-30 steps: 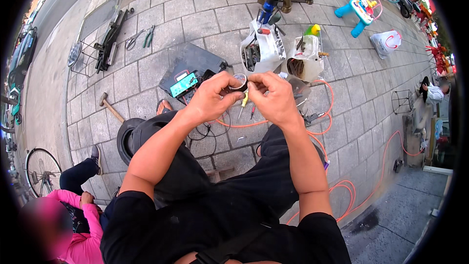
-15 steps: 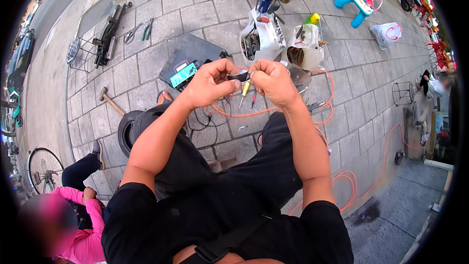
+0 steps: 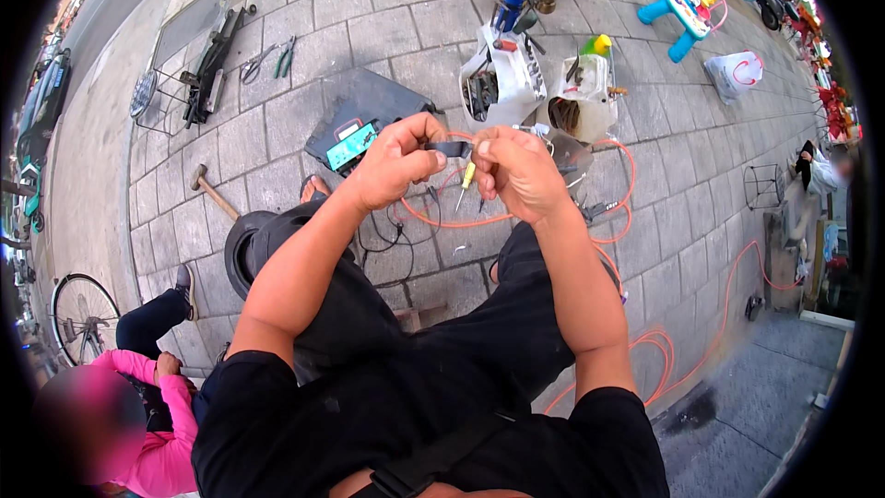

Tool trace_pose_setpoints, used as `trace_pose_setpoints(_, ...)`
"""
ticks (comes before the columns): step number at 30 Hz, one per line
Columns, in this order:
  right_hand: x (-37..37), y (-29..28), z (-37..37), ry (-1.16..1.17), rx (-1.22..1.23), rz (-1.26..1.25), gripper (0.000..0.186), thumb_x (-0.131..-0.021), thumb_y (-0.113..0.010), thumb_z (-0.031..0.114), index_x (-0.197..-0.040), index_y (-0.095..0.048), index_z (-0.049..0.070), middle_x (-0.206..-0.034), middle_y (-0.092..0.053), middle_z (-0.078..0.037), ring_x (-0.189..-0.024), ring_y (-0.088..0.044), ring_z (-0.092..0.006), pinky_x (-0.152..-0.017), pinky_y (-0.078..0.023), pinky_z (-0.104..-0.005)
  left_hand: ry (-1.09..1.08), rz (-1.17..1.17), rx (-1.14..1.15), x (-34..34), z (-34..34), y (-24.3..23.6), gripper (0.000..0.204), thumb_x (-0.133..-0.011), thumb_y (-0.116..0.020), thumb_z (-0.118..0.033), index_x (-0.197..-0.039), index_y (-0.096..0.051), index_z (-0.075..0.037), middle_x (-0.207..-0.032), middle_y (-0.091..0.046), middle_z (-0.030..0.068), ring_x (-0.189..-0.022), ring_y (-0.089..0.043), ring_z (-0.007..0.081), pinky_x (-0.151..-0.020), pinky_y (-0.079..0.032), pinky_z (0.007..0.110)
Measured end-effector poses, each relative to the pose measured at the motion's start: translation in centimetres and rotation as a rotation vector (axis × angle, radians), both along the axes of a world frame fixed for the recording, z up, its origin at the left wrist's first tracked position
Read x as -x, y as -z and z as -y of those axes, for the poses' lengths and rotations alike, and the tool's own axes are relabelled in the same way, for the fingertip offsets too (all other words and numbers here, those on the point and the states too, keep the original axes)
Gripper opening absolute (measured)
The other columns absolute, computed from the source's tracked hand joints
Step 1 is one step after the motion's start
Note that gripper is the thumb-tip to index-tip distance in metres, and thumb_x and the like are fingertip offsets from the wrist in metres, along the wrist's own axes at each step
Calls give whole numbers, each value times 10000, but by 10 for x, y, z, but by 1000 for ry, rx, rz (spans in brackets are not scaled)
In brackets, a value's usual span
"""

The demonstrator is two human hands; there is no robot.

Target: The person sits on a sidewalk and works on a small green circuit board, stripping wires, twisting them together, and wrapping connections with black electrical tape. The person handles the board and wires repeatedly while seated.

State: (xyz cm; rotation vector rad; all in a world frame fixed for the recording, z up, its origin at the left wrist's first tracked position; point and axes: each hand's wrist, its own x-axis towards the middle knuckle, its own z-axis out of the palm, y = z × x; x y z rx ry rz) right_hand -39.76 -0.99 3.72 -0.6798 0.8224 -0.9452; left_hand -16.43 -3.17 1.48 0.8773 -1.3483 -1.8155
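Observation:
Between my two hands a short black strip [image 3: 449,148] is stretched, like tape or rubber; its exact kind does not show. My left hand [image 3: 398,164] pinches its left end between thumb and forefinger. At the other end, my right hand [image 3: 522,173] has its thumb and forefinger closed on the strip, the other fingers curled below. Both hands are raised above the ground between my knees. Below them lies a screwdriver [image 3: 468,175] with a yellow handle. A dark tool case [image 3: 392,92] with a teal box [image 3: 352,147] on it lies beyond my left hand.
White cut-open containers [image 3: 525,78] of tools stand ahead. An orange hose [image 3: 631,186] loops at right, and black cables [image 3: 387,242] lie between my feet. A hammer [image 3: 216,194] and pliers [image 3: 285,57] lie leftward. A person in pink [image 3: 175,415] sits at lower left.
The black strip has turned and shows more of its length between my hands. My right hand has rotated, its lower fingers loosening downward. The whole view has shifted slightly.

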Motion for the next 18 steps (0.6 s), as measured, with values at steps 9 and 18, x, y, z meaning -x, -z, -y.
trace_pose_setpoints(9,-5,1,-9,41,232,-579,201,-989,-744,180,-1030,-722,-16,-784,-688,-12,-635,-612,-80,-548,-492,-256,-14,26,123,1,0,16,182,-942,-685,-16,-1095,-591,-41,-989,-578,-42,-883,-525,38,-754,-450,243)
trace_pose_setpoints(18,-4,7,-6,-4,107,-232,97,-965,-723,110,-939,-703,18,-693,-640,-10,-542,-547,-79,-503,-420,-247,-8,-84,69,7,-8,-4,185,-1027,-726,-105,-1153,-606,-42,-967,-655,1,-799,-579,36,-652,-485,238)
